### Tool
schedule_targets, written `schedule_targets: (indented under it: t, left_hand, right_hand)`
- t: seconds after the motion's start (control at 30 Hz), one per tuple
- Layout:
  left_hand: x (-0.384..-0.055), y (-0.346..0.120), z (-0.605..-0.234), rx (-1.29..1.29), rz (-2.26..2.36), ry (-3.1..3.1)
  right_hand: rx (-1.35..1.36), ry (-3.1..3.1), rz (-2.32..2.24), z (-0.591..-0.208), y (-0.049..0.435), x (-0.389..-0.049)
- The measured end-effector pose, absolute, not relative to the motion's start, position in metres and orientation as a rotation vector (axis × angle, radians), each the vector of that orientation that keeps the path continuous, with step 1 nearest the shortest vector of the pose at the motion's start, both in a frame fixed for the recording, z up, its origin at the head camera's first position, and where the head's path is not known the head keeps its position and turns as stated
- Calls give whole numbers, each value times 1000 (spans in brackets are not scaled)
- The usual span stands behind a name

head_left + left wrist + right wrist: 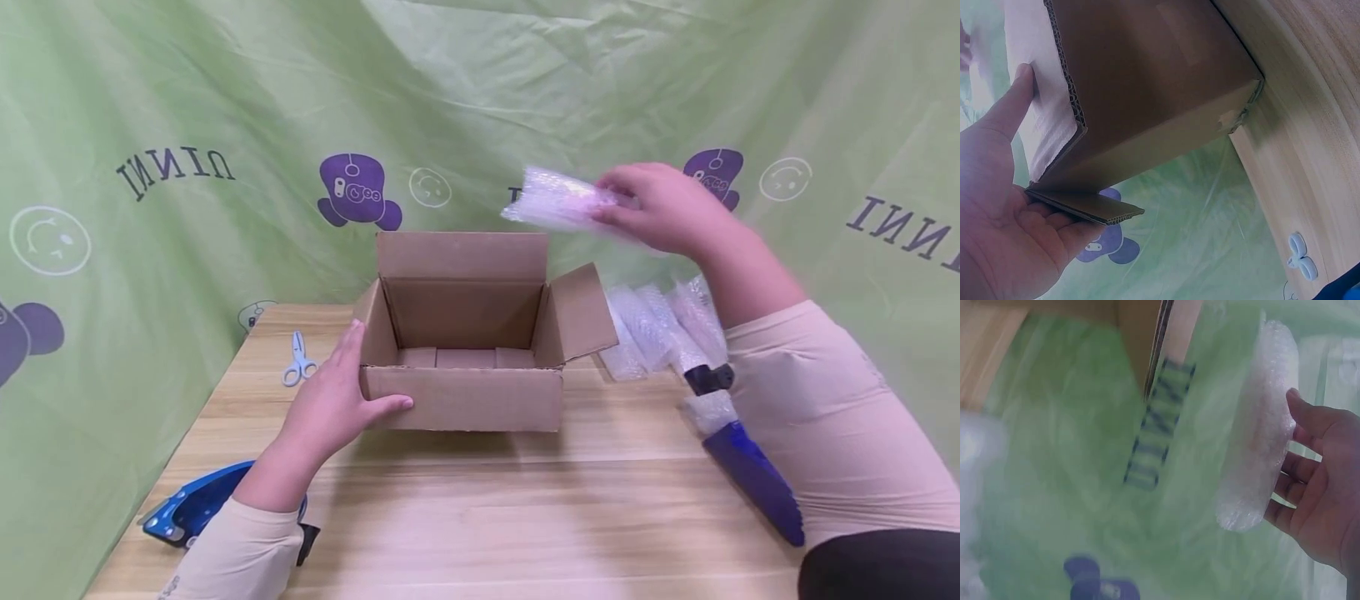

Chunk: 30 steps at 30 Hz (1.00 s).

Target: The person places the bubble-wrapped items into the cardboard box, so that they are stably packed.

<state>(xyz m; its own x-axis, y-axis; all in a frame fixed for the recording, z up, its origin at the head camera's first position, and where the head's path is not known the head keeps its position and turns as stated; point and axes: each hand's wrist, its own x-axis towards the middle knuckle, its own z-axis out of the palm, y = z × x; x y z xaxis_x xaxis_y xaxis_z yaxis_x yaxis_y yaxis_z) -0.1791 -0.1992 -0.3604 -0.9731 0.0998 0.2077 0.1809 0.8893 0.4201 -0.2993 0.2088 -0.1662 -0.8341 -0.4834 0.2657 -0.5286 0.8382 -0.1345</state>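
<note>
An open-topped cardboard box (pixel 461 398) stands on the wooden table with its back and right flaps raised outward. My left hand (pixel 330 396) grips its left front corner. In the left wrist view the thumb lies on one flap (pixel 1047 125) and the fingers sit behind another small flap (pixel 1088 205). Up and right of the box, above table height, my right hand (pixel 663 204) pinches a bubble-wrapped bundle (pixel 558 200). The right wrist view shows this long bundle (pixel 1260 431) between thumb and fingers. What the wrap encloses cannot be made out.
Several more bubble-wrapped pieces (pixel 645 321) lie right of the box. Near them are a black-handled item (pixel 708 379) and a dark blue blade-like piece (pixel 753 479), partly wrapped. Light blue scissors (pixel 298 362) lie at left. A blue tool (pixel 198 500) is partly behind my left forearm.
</note>
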Motion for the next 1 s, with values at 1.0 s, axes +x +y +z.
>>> schedule_targets:
  t: [1.0]
  left_hand:
    - [-179, -199, -360, -219, -650, -2876]
  right_hand:
    - [985, -2780, 261, -260, 70, -324]
